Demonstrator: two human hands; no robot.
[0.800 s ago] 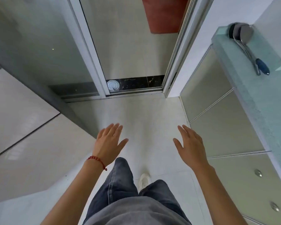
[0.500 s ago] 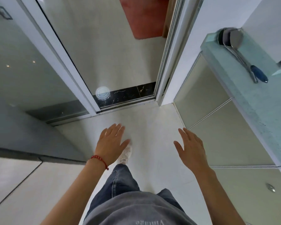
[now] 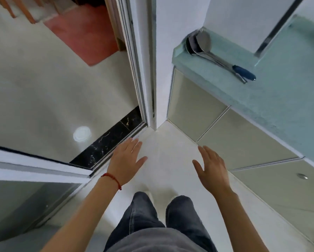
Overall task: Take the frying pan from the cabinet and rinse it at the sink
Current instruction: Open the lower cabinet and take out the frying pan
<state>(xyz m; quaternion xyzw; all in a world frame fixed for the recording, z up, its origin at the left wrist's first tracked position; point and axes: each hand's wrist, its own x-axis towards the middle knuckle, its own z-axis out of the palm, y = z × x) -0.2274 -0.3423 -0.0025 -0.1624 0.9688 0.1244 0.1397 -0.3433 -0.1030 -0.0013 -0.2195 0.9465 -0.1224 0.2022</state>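
No frying pan and no sink show in the head view. My left hand, with a red string bracelet at the wrist, hovers over the pale floor with straight fingers and holds nothing. My right hand hovers level with it, fingers straight and empty, just left of the low cabinet doors under the counter. All the cabinet doors I see are closed; the nearest one carries a round metal knob.
A pale green countertop runs along the right, with metal ladles with a blue handle lying on it. A sliding glass door and its frame stand ahead-left over a black threshold. A red mat lies beyond.
The view has swung to the right, bringing the counter and cabinet doors closer to centre. Both hands stay raised, spread and empty, and both feet now stand side by side.
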